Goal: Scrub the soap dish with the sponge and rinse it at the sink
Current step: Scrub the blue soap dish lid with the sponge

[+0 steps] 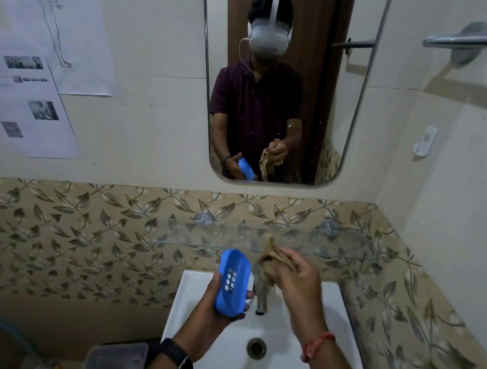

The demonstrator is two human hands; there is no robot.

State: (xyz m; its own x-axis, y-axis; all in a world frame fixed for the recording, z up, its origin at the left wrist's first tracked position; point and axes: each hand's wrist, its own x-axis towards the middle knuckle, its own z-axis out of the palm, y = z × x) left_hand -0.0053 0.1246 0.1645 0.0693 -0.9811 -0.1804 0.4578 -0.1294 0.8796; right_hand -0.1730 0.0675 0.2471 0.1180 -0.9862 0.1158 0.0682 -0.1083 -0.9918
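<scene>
My left hand (213,310) grips a blue soap dish (232,282) with drain holes, tilted upright over the left part of the white sink (190,298). My right hand (294,279) is closed around a crumpled tan scrubbing sponge (270,254), held just right of the dish and apart from it, in front of the metal tap (261,299). No water runs from the tap. The drain (256,348) lies below both hands.
A glass shelf (336,243) runs above the sink on leaf-patterned tiles. A mirror (281,74) hangs over it. A towel bar (484,38) sticks out at upper right. Papers (35,64) cover the left wall. A lidded container (117,359) sits low left.
</scene>
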